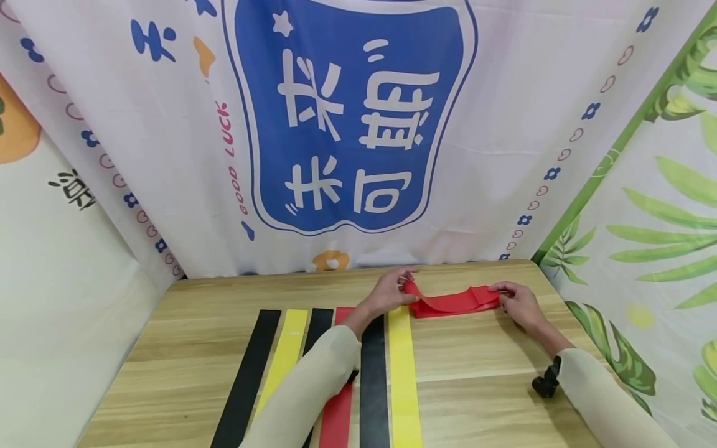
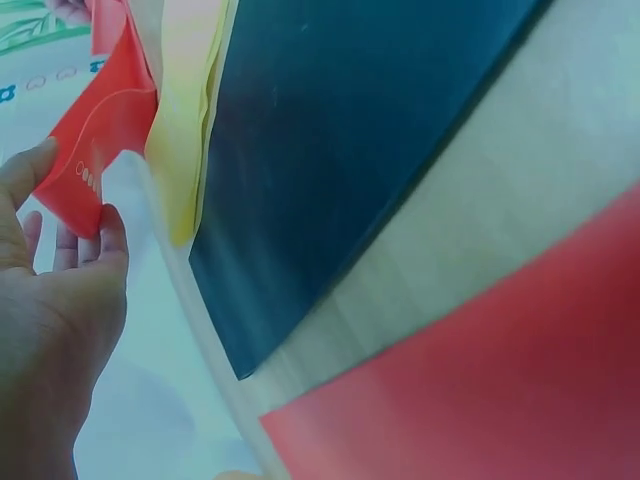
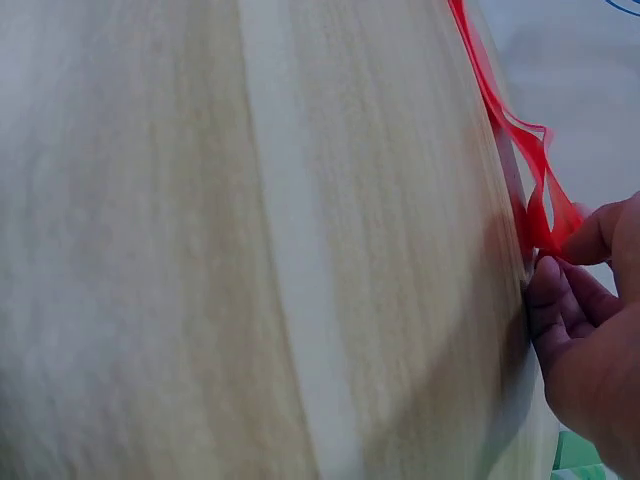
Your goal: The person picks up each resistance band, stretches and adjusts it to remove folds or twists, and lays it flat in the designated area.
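Both hands hold a folded red resistance band [image 1: 456,303] near the table's back edge. At its left end my left hand [image 1: 390,291] pinches the band between thumb and fingers; the left wrist view shows this end of the red band [image 2: 105,145] raised and bent, with small white print. My right hand [image 1: 521,306] pinches the other end. In the right wrist view, the layers of the red band [image 3: 540,190] part slightly beside the thumb and fingertips of the right hand [image 3: 600,320].
Flat bands lie side by side on the wooden table [image 1: 476,392]: black [image 1: 246,379], yellow [image 1: 288,345], another black, red [image 1: 336,414], a third black [image 1: 374,386], and yellow [image 1: 404,386] beside the held band. A printed cloth [image 1: 504,124] hangs behind the table.
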`<state>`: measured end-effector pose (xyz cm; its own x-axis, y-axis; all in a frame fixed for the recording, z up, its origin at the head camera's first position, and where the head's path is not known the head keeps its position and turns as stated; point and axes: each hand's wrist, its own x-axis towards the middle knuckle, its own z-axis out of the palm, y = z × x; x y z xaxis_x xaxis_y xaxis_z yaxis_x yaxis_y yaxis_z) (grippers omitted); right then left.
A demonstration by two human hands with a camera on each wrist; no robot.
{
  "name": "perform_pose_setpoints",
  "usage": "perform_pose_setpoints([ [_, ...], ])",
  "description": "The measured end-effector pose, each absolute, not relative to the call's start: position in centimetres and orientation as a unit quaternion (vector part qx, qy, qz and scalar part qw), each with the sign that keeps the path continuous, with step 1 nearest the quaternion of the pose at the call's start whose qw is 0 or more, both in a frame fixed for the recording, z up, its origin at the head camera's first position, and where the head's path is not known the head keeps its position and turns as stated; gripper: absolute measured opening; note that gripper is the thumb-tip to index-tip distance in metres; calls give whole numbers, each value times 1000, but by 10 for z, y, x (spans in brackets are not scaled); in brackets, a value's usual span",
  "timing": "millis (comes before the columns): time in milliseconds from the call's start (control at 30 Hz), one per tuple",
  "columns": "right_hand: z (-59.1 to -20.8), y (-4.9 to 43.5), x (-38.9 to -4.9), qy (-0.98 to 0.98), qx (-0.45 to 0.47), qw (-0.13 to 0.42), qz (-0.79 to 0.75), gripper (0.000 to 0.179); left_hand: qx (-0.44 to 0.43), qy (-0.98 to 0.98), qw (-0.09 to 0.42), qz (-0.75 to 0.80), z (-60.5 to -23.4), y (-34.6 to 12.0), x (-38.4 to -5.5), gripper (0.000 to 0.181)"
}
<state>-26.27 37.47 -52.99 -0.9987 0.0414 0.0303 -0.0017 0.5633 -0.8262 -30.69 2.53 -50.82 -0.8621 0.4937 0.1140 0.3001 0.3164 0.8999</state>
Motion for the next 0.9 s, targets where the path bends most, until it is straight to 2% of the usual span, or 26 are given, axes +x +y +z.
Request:
perform_pose_setpoints([
  [267,-529,373,-264,-893,-14,5,449,32,255,826,98,494,-510,29,-303,67],
  [433,-530,370,-265,-916,7,17,400,26,254,845,105,458,-517,30,-303,68],
  [667,-532,359,-265,-933,16,27,358,54,253,849,110,451,-520,31,-303,68],
  [900,-534,350,-265,-936,25,53,348,48,270,843,120,449,-519,28,-304,70],
])
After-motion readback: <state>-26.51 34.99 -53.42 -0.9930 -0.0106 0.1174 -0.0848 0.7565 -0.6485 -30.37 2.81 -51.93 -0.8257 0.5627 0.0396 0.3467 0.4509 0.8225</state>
